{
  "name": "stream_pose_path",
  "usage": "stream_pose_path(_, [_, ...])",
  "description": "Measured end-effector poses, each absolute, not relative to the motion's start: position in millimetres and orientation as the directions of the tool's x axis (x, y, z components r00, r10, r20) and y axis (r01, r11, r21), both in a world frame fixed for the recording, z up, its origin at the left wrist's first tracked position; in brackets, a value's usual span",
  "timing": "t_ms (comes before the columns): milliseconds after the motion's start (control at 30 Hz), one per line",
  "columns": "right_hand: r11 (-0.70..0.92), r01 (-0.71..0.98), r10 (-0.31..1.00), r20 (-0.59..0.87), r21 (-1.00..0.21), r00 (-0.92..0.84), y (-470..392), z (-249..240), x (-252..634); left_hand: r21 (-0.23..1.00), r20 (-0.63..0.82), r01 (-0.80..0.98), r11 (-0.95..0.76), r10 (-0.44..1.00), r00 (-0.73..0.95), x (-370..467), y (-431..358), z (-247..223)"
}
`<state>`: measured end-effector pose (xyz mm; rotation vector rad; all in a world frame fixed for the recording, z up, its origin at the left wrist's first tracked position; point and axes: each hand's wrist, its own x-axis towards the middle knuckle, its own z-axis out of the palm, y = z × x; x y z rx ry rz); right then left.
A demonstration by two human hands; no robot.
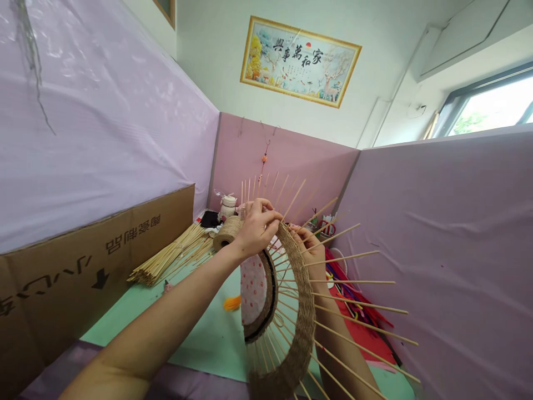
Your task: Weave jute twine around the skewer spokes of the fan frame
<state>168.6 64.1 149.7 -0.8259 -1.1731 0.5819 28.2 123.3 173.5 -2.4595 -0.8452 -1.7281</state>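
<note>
A round piece woven from brown twine over thin wooden sticks (306, 300) stands tilted in front of me, its sticks fanning outward. Inside its wide outer band is a smaller woven ring with a black stripe, around a white cloth with red dots (253, 289). My left hand (261, 225) is closed at the top of the band, fingertips pinching its upper edge. Behind the band on the right, my right hand (311, 247) has bent fingers gripping the outer edge between sticks; the band and sticks partly cover it. Any loose twine strand between the fingers is too small to make out.
A twine spool (228, 233) and a bundle of sticks (175, 255) lie at the left on the green tabletop (195, 328), beside a cardboard panel (104, 272). An orange tassel (232, 303) lies nearer. Red and coloured strips (362, 311) are at the right. Purple partitions enclose the table.
</note>
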Motion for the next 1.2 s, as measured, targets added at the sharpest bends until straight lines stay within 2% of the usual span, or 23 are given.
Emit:
stream_pose_path(167, [0.516,0.142,0.826,0.535,-0.845,0.178,60.1,160.8,192.8,0.293,0.877,0.409,-0.864,0.413,0.247,28.3,125.0,174.1])
stream_pose_path(367, [0.4,-0.137,0.916,0.396,-0.906,0.06,60.3,191.7,227.6,0.297,0.877,0.372,-0.879,0.406,0.258,33.8,128.5,170.8])
stream_pose_path(467, [0.378,-0.173,0.922,0.386,-0.909,-0.012,57.6,218.0,241.5,0.306,0.876,0.359,-0.882,0.409,0.257,35.2,130.0,169.5])
stream_pose_path(567, [0.432,-0.126,0.901,0.433,-0.893,0.018,56.7,244.1,249.2,0.316,0.874,0.357,-0.879,0.417,0.251,36.2,130.8,168.7])
stream_pose_path(767, [0.53,0.099,0.838,0.538,-0.842,0.089,70.4,273.1,244.1,0.312,0.881,0.345,-0.885,0.405,0.245,40.7,130.8,169.2])
stream_pose_path(967, [0.656,0.126,0.745,0.665,-0.744,0.049,73.3,265.9,245.1,0.355,0.865,0.324,-0.877,0.44,0.241,42.7,132.5,167.7])
stream_pose_path(1067, [0.638,0.082,0.753,0.643,-0.765,0.139,75.2,247.7,258.6,0.363,0.863,0.32,-0.875,0.446,0.239,41.8,133.2,166.7])
stream_pose_path(1200, [0.559,-0.022,0.816,0.546,-0.829,0.191,75.2,203.9,276.3,0.358,0.868,0.321,-0.877,0.439,0.23,38.9,133.1,167.0])
